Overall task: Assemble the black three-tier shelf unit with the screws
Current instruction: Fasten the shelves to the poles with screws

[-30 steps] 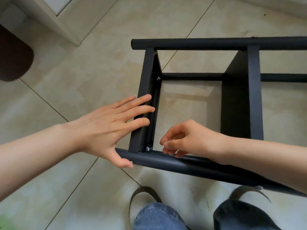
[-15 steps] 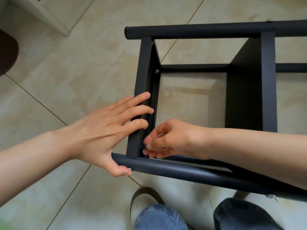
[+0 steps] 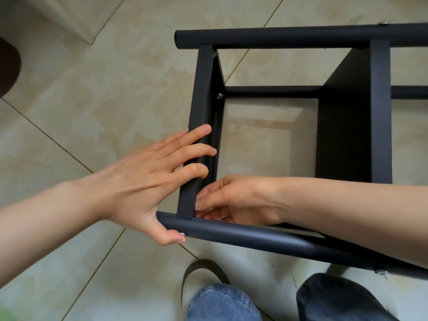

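The black shelf unit [image 3: 289, 38] lies on its side on the tiled floor. My left hand [image 3: 139, 181] spreads over the edge of the end panel [image 3: 201, 89], fingers fairly straight. Its thumb presses a silver screw head [image 3: 183, 234] on the near tube [image 3: 254, 237]. My right hand [image 3: 231, 200] reaches inside the frame to the corner where the end panel meets the near tube. Its curled fingertips pinch the corner screw there, which they hide. Another screw [image 3: 219, 96] shows at the panel's far inner corner. A second panel [image 3: 347, 112] stands to the right.
My knees in blue jeans [image 3: 222, 302] and a sandal strap [image 3: 203, 272] sit just below the near tube. A dark mat [image 3: 8, 66] lies at the left edge, and a white frame base [image 3: 69, 22] runs along the upper left.
My right hand has moved left into the corner of the end panel and near tube, covering the screw that showed there. My left hand stays on the panel; the view shifted closer.
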`<action>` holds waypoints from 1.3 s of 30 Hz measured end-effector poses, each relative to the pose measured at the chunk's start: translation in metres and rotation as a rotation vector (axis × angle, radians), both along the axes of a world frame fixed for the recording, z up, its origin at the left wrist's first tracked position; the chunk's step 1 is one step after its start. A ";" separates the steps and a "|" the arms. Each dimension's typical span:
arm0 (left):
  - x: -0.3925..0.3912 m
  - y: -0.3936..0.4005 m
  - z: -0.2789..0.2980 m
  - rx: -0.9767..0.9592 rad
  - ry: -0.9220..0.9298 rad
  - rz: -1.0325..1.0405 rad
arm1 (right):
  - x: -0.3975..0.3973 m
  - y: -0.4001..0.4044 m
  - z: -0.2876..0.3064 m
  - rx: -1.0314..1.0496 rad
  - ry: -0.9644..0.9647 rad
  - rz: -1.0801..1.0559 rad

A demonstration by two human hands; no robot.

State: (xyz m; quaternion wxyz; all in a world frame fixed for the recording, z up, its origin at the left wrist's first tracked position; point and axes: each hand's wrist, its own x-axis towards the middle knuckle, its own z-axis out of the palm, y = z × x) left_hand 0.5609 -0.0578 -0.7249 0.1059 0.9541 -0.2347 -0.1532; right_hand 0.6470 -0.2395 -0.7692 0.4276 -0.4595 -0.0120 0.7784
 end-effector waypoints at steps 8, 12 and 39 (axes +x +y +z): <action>0.001 0.000 -0.001 -0.013 0.005 0.008 | 0.003 0.001 -0.004 0.003 0.083 0.004; 0.001 -0.001 -0.001 -0.022 0.010 0.013 | 0.006 0.000 -0.005 0.016 0.067 0.045; 0.000 -0.001 -0.003 -0.035 -0.001 0.013 | 0.002 0.008 -0.006 -0.028 0.031 0.137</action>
